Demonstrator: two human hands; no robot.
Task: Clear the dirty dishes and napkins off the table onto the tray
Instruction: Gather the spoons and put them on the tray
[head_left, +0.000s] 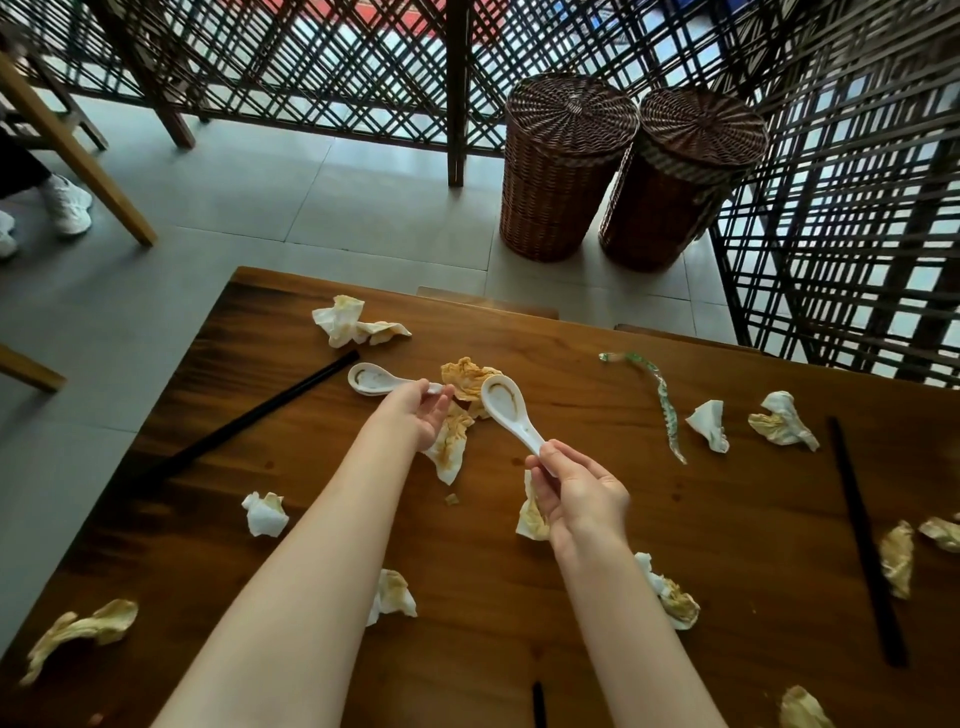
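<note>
Holding two soiled white ceramic soup spoons, the person is midway through gathering dishes. The right hand (584, 493) pinches the handle of one spoon (511, 410), bowl raised beyond the fingertips, and also keeps a stained napkin (531, 514) under its palm. The left hand (428, 408) has fingers curled on the handle tip of the other spoon (374, 378), whose bowl lies on the table (571, 332) past its fingertips. Nesting both in one hand would free the other for napkins. No tray is in view.

Both hands (584, 493) hold white spoons (506, 410) (napkins (457, 410) litter table (571, 597)).
</note>
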